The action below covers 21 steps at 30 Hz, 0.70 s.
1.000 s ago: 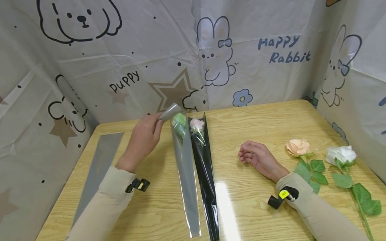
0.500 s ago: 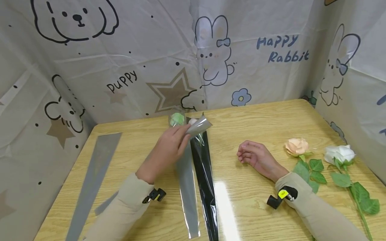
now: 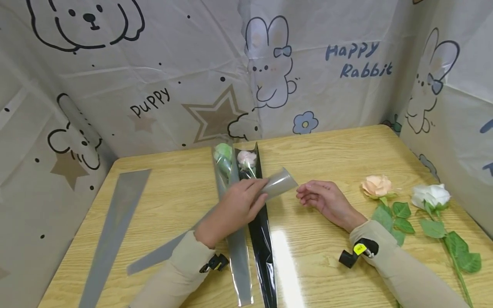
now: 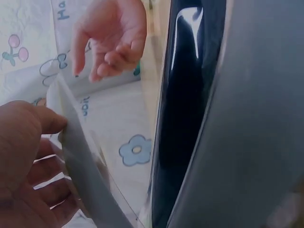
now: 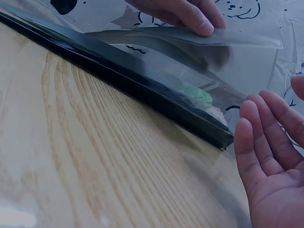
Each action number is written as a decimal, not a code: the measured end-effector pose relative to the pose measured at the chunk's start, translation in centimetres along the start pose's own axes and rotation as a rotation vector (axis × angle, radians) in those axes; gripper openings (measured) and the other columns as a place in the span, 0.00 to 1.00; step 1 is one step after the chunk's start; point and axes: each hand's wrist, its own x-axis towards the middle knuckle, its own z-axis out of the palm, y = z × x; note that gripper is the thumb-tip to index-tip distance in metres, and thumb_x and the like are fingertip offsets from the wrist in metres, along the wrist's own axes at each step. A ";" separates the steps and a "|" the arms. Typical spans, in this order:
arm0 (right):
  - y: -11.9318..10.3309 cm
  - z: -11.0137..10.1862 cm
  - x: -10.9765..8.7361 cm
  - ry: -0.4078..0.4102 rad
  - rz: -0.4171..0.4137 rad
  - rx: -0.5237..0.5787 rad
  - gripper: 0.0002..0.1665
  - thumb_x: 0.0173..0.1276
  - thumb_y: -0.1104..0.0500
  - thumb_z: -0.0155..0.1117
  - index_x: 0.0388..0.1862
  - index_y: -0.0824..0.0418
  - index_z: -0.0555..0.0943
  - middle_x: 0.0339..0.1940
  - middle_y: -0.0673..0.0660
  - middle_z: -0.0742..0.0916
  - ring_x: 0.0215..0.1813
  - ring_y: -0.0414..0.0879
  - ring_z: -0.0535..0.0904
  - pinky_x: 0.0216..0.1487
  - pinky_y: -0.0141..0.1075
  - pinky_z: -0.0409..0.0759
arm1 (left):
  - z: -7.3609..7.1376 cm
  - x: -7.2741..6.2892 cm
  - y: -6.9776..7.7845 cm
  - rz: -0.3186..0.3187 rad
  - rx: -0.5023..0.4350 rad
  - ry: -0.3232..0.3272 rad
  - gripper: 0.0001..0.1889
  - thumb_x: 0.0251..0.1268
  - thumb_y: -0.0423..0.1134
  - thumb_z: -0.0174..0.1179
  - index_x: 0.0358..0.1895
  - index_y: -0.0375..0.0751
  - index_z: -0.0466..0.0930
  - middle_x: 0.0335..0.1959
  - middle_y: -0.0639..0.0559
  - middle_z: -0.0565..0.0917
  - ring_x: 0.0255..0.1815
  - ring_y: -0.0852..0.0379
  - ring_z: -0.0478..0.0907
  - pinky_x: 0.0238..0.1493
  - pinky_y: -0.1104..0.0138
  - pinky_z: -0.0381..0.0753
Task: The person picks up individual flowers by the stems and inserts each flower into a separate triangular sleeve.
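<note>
My left hand (image 3: pixel 233 207) pinches the wide end of a grey flower sleeve (image 3: pixel 280 183) between thumb and fingers. The sleeve's mouth curls open towards my right hand (image 3: pixel 327 203), and its narrow tail trails back under my left forearm. In the left wrist view, the thumb lies on one side of the sleeve (image 4: pixel 78 152), fingers on the other. My right hand holds nothing; its fingers are loosely bent, palm facing the sleeve, fingertips near its mouth. Under the left hand lie a green flower (image 3: pixel 223 153) in a grey sleeve and a pale pink rose (image 3: pixel 247 159) in a black sleeve (image 3: pixel 263 248).
Another flat grey sleeve (image 3: pixel 113 231) lies at the left of the wooden table (image 3: pixel 327 149). On the right are a peach rose (image 3: pixel 376 186) and a white rose (image 3: pixel 430 196) with leafy stems. Printed cloth (image 3: pixel 215 51) walls the back and sides.
My left hand has carried the grey sleeve from the left, across the two wrapped flowers, to beside my right hand. The right hand has hardly moved.
</note>
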 end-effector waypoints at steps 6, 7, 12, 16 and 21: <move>-0.2 0.2 0.0 0.018 -0.027 -0.020 0.23 0.86 0.59 0.45 0.46 0.55 0.90 0.43 0.48 0.92 0.41 0.38 0.88 0.47 0.31 0.89 | 0.7 0.3 1.6 -0.017 0.000 -0.077 0.19 0.76 0.44 0.61 0.63 0.39 0.83 0.55 0.47 0.90 0.51 0.51 0.89 0.55 0.58 0.89; -0.2 0.2 0.0 0.030 -0.020 -0.032 0.22 0.86 0.59 0.45 0.46 0.54 0.90 0.43 0.48 0.92 0.41 0.38 0.88 0.46 0.31 0.89 | 0.8 0.4 1.8 -0.021 0.001 -0.088 0.19 0.76 0.44 0.62 0.63 0.39 0.83 0.55 0.47 0.90 0.51 0.51 0.89 0.55 0.58 0.89; -0.4 0.4 0.0 0.084 0.024 -0.065 0.20 0.85 0.59 0.47 0.45 0.53 0.89 0.41 0.46 0.92 0.40 0.36 0.88 0.40 0.31 0.89 | 1.4 0.7 2.4 -0.004 0.035 -0.139 0.19 0.76 0.45 0.62 0.62 0.40 0.83 0.55 0.47 0.90 0.52 0.51 0.90 0.55 0.57 0.89; -0.5 0.5 0.0 0.134 0.062 -0.108 0.16 0.82 0.62 0.53 0.44 0.53 0.89 0.39 0.45 0.90 0.38 0.33 0.85 0.38 0.27 0.87 | 1.8 0.8 2.7 0.021 0.042 -0.155 0.19 0.75 0.44 0.63 0.62 0.40 0.84 0.54 0.48 0.91 0.50 0.52 0.90 0.53 0.58 0.90; -0.4 0.7 -0.1 0.177 0.082 -0.134 0.14 0.78 0.66 0.58 0.43 0.53 0.89 0.42 0.44 0.89 0.40 0.33 0.84 0.41 0.24 0.86 | 2.3 1.2 2.9 0.029 0.040 -0.132 0.17 0.73 0.46 0.64 0.57 0.40 0.85 0.48 0.49 0.92 0.46 0.55 0.90 0.50 0.60 0.90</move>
